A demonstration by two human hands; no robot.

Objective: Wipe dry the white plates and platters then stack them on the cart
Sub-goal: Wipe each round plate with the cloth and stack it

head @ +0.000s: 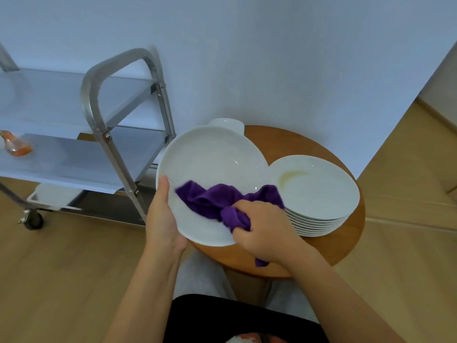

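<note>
My left hand grips the left rim of a large white plate, thumb on its face, and holds it tilted above the round wooden table. My right hand clutches a purple cloth that lies bunched on the plate's lower face. A stack of several white plates sits on the table to the right. Behind the held plate, part of another white dish shows. The steel cart stands to the left.
The cart has flat shelves and a wheel at lower left. An orange object lies on its middle shelf, and something white sits on the bottom shelf. A pale wall stands behind; wooden floor lies all around.
</note>
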